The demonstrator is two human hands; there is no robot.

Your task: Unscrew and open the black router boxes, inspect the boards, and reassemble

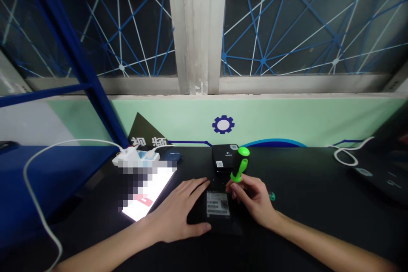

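Observation:
A flat black device with a white printed label (pixel 218 205) lies on the dark table. My left hand (pixel 180 212) rests at its left side, fingers spread and thumb at its lower edge. In my right hand (pixel 255 199), the fingers are closed around the lower part of a screwdriver (pixel 240 165) with a black and bright green handle. It stands nearly upright over the device's upper right corner. Its tip is hidden by the fingers, so I cannot tell whether it touches a screw.
Behind the device sits a black box (pixel 225 157) with stickers. At left are a lit screen (pixel 153 193), a power strip (pixel 149 156) with a plug, and a white cable (pixel 28 178). A small green piece (pixel 272 196) lies beside my right hand. A dark device (pixel 382 182) is at far right.

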